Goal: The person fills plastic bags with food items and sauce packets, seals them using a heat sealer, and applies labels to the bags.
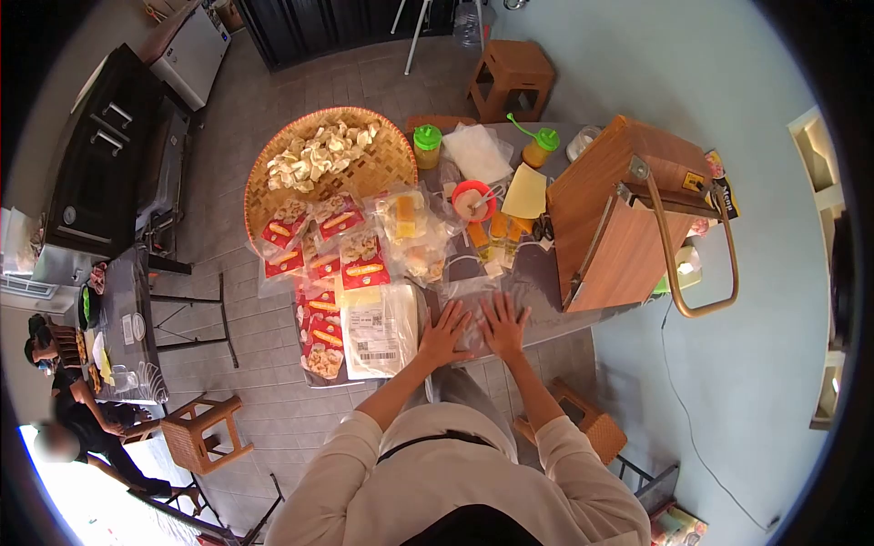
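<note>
Both palms lie near the front edge of the dark table (564,320), on what looks like a clear plastic bag (471,289). My left hand (445,333) is spread flat beside a stack of white labelled packs (381,337). Just to its right, my right hand (503,325) also lies flat with fingers apart. Beyond the hands are small orange and clear packets (496,246) and a red bowl (472,201) of pale contents with a spoon or similar tool. Red-labelled snack bags (362,259) are piled to the left.
A round woven tray (398,155) with pale chips stands at the back left. Two green-topped bottles (426,146) are at the back. A wooden box-like unit with a metal handle (619,218) stands right. A person (96,432) is far left, near stools (205,432).
</note>
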